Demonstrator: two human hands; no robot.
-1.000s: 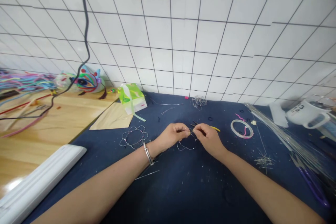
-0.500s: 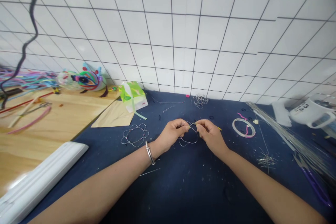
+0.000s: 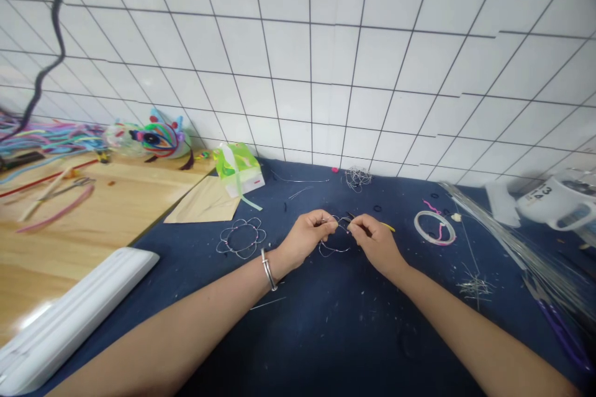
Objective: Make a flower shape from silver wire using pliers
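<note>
Two hands, closely pinched, gripping wire

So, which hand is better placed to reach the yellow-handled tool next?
The right hand, I'd judge: the yellow-handled tool lies just beyond it, partly hidden by it, while the left hand is farther away. Both appear to be pinching looped wire.

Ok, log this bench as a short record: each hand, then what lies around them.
Left hand: fingers pinched on a thin wire piece
Right hand: fingers pinched on wire too; whether the same piece, too fine to tell
Left wrist: silver bracelet
Under the hands: dark blue cloth
Left of the hands: flower-shaped wire ring
Beyond the hands: wire tangle, near the tiled wall
Right side: white hoop with pink string, purple-handled scissors, white mug
</note>
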